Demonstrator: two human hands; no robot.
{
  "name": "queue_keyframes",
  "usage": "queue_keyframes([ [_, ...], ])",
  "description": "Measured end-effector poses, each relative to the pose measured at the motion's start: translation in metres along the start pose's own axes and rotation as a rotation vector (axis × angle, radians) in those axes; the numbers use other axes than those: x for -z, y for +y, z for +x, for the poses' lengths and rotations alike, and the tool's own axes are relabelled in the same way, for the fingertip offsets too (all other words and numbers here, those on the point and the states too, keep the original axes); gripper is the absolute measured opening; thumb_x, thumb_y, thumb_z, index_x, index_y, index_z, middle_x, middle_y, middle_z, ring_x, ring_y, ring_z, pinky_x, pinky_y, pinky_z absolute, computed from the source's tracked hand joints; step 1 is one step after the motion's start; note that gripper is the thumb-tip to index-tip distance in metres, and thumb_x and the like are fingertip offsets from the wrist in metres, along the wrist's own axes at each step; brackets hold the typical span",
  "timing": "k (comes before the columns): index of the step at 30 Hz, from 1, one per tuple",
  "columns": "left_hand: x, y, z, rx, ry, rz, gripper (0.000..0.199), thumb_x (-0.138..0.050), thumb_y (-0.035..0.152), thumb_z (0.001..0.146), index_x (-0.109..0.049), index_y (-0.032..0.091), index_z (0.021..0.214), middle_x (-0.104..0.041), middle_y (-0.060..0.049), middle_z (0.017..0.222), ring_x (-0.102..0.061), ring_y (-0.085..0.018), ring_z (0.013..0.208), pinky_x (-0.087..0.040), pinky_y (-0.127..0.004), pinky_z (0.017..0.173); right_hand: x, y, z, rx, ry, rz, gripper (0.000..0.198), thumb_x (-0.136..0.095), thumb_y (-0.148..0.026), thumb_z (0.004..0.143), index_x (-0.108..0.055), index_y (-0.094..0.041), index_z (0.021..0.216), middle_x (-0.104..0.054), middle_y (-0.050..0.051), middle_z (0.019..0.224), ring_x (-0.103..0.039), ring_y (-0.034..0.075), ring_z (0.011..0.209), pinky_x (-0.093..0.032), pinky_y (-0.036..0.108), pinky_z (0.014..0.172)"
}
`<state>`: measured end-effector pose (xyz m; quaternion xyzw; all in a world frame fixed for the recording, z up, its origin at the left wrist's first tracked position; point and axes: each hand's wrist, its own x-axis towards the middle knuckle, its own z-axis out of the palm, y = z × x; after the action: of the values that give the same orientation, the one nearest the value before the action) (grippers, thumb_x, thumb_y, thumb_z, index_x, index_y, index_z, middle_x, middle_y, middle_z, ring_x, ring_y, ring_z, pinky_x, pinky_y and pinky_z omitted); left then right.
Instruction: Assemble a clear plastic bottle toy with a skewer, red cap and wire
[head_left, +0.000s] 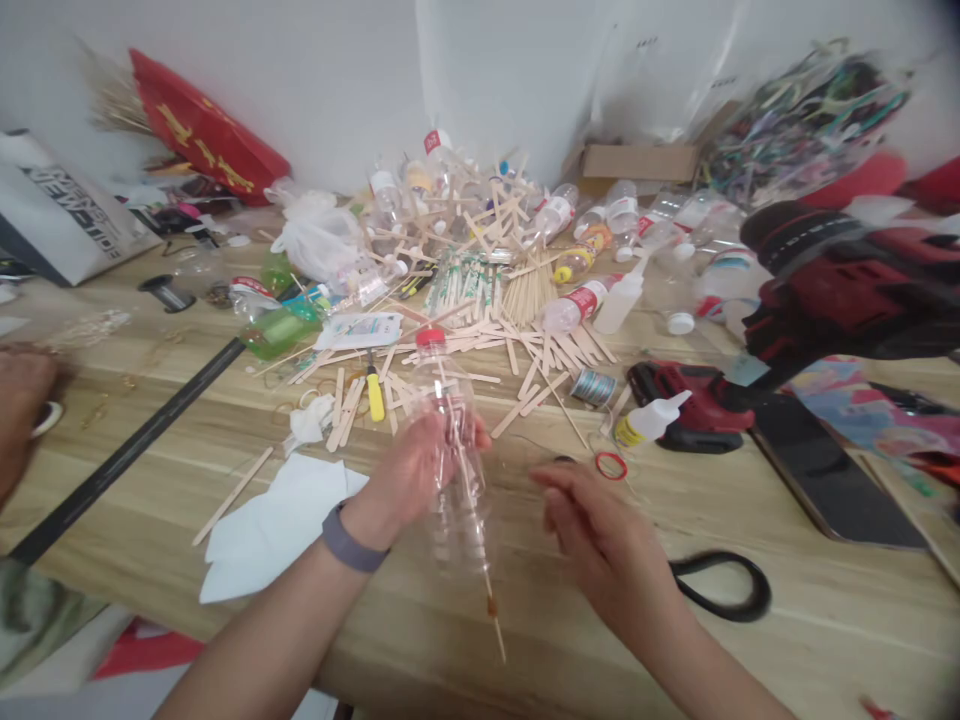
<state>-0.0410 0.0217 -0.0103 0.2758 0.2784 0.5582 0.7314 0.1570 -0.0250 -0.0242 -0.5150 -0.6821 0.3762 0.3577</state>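
My left hand point(424, 460) is wrapped round a clear plastic bottle point(469, 530) with a red cap point(430, 338), tilted with its cap end pointing away from me. A thin wooden stick point(499, 635) sticks out of the bottle's near end, with a small brown piece point(492, 606) on it. To the right of the bottle, apart from it, my right hand point(592, 520) hovers with its fingers curled together; what they hold, if anything, is hidden. Beside my right wrist shows a black scissors-like handle loop point(724, 585), partly covered by the hand.
Craft sticks point(480, 340), empty bottles and skewers point(532, 290) are heaped at the back. A yellow screwdriver point(375, 392), white paper point(277, 530), a glue bottle point(651, 420), a red drill point(847, 290) and a phone point(832, 475) lie around. Another person's hand point(26, 400) is at the left.
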Motion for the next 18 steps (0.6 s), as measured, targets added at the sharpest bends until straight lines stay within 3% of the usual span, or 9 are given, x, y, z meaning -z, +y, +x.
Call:
queue_keyframes([
  [3, 0.004, 0.008, 0.002, -0.137, 0.086, 0.01, 0.038, -0.082, 0.043, 0.064, -0.068, 0.017, 0.088, -0.073, -0.002, 0.079, -0.069, -0.017, 0.074, -0.053, -0.03, 0.076, -0.003, -0.008, -0.009, -0.39, -0.619, 0.401, 0.048, -0.047, -0.061, 0.087, -0.063, -0.015, 0.088, -0.058, 0.001, 0.062, -0.058, 0.014, 0.052, -0.044, 0.025, 0.049],
  [5, 0.006, 0.011, 0.003, -0.167, 0.12, -0.006, 0.04, -0.081, 0.046, 0.064, -0.067, 0.017, 0.088, -0.073, -0.002, 0.079, -0.069, -0.017, 0.074, -0.053, -0.03, 0.077, -0.006, -0.01, -0.012, -0.539, -0.851, 0.628, 0.056, -0.056, -0.068, 0.078, -0.063, -0.013, 0.087, -0.062, 0.003, 0.069, -0.056, 0.01, 0.048, -0.041, 0.021, 0.045],
  [7, 0.006, 0.012, 0.003, -0.164, 0.143, -0.02, 0.04, -0.081, 0.046, 0.064, -0.068, 0.017, 0.088, -0.073, -0.002, 0.079, -0.069, -0.017, 0.074, -0.053, -0.03, 0.078, -0.009, -0.01, -0.013, -0.599, -0.871, 0.719, 0.056, -0.066, -0.067, 0.072, -0.063, -0.012, 0.085, -0.065, 0.004, 0.074, -0.052, 0.006, 0.044, -0.037, 0.019, 0.043],
  [10, 0.006, 0.011, 0.003, -0.14, 0.152, -0.042, 0.038, -0.081, 0.044, 0.065, -0.068, 0.016, 0.088, -0.074, -0.002, 0.08, -0.069, -0.017, 0.077, -0.053, -0.03, 0.081, -0.014, -0.007, -0.015, -0.675, -0.791, 0.728, 0.05, -0.074, -0.06, 0.067, -0.059, -0.013, 0.074, -0.064, 0.002, 0.07, -0.049, 0.003, 0.042, -0.034, 0.017, 0.041],
  [14, 0.008, 0.008, 0.002, -0.108, 0.107, -0.037, 0.04, -0.079, 0.045, 0.069, -0.067, 0.017, 0.095, -0.074, -0.004, 0.084, -0.069, -0.02, 0.08, -0.052, -0.034, 0.083, -0.028, 0.005, -0.02, -0.726, -0.681, 0.737, 0.051, -0.083, -0.053, 0.057, -0.047, -0.018, 0.066, -0.053, -0.007, 0.054, -0.048, 0.004, 0.04, -0.03, 0.016, 0.038],
  [16, 0.01, 0.007, 0.002, -0.103, 0.085, -0.037, 0.041, -0.078, 0.045, 0.07, -0.067, 0.018, 0.099, -0.074, -0.004, 0.087, -0.07, -0.02, 0.082, -0.052, -0.034, 0.083, -0.034, 0.012, -0.023, -0.726, -0.658, 0.756, 0.059, -0.088, -0.052, 0.046, -0.043, -0.02, 0.068, -0.048, -0.011, 0.051, -0.046, 0.004, 0.037, -0.03, 0.016, 0.037],
  [18, 0.011, 0.007, 0.001, -0.103, 0.081, -0.042, 0.041, -0.078, 0.044, 0.071, -0.066, 0.018, 0.1, -0.074, -0.004, 0.089, -0.07, -0.02, 0.083, -0.052, -0.034, 0.083, -0.034, 0.015, -0.023, -0.701, -0.677, 0.791, 0.062, -0.088, -0.055, 0.045, -0.047, -0.02, 0.076, -0.056, -0.009, 0.06, -0.048, 0.003, 0.038, -0.031, 0.016, 0.038],
])
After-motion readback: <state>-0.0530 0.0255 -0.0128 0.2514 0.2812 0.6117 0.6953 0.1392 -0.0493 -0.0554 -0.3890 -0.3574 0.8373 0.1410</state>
